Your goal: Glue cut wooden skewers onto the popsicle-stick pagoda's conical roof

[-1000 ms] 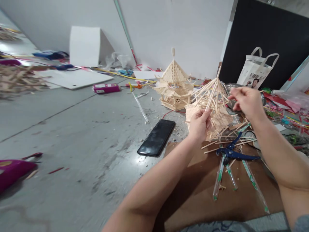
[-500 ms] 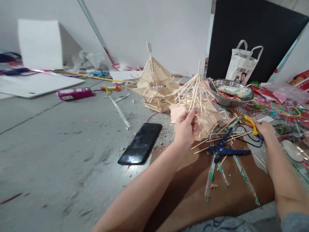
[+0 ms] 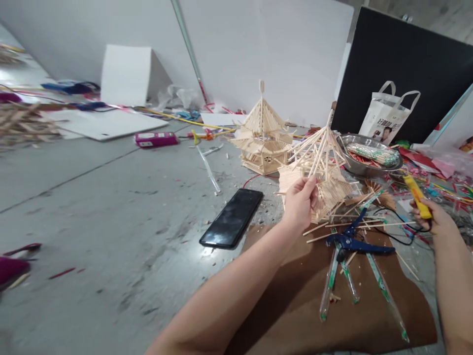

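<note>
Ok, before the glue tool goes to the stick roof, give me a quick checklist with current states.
1. Left hand grips the unfinished stick roof, held up off the floor: ok.
2. Right hand holds the yellow tool: ok.
3. Tool tip near the roof: not ok, it is well off to the right.
4. Tool hot or loaded: cannot tell.
5. Blue cutters and loose sticks lie on the brown mat under the roof: not ok, cluttered.
6. Phone off the mat, to the left: ok.

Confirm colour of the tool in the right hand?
Yellow: slim yellow tool gripped by right hand, head view.
</note>
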`<act>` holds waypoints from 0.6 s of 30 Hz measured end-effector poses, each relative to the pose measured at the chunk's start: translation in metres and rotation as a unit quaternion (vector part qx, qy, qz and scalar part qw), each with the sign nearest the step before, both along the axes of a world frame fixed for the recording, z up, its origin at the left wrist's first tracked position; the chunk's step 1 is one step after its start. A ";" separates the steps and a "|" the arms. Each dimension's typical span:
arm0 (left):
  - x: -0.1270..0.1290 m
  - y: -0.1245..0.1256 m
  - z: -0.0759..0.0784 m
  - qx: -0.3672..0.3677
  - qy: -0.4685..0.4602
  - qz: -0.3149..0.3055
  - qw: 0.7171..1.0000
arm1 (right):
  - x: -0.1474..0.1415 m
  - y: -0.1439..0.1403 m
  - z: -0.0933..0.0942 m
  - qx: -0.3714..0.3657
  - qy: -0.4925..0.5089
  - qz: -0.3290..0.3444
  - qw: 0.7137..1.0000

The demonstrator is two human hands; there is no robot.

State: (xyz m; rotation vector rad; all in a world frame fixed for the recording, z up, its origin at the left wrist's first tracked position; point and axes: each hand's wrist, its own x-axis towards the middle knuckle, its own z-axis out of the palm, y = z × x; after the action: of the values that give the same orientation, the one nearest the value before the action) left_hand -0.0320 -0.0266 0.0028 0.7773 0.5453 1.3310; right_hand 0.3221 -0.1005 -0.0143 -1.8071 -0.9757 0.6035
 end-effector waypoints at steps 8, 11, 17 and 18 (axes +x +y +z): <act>0.002 -0.003 -0.002 0.003 -0.002 0.015 1.000 | -0.076 0.008 0.077 0.204 0.168 0.048 0.963; 0.001 -0.003 -0.001 0.006 0.002 0.011 1.000 | -0.118 0.011 0.097 0.260 0.070 0.106 0.957; 0.000 -0.003 0.004 -0.010 -0.001 -0.012 1.000 | -0.170 0.020 0.115 0.249 -0.048 0.227 0.940; 0.000 -0.002 0.005 -0.017 -0.006 -0.021 1.000 | -0.173 0.023 0.115 0.237 -0.062 0.233 0.941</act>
State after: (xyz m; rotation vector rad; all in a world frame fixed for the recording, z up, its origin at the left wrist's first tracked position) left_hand -0.0322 -0.0290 0.0076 0.7485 0.5381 1.2832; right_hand 0.1489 -0.0773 0.1012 -1.1981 -1.5130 0.4830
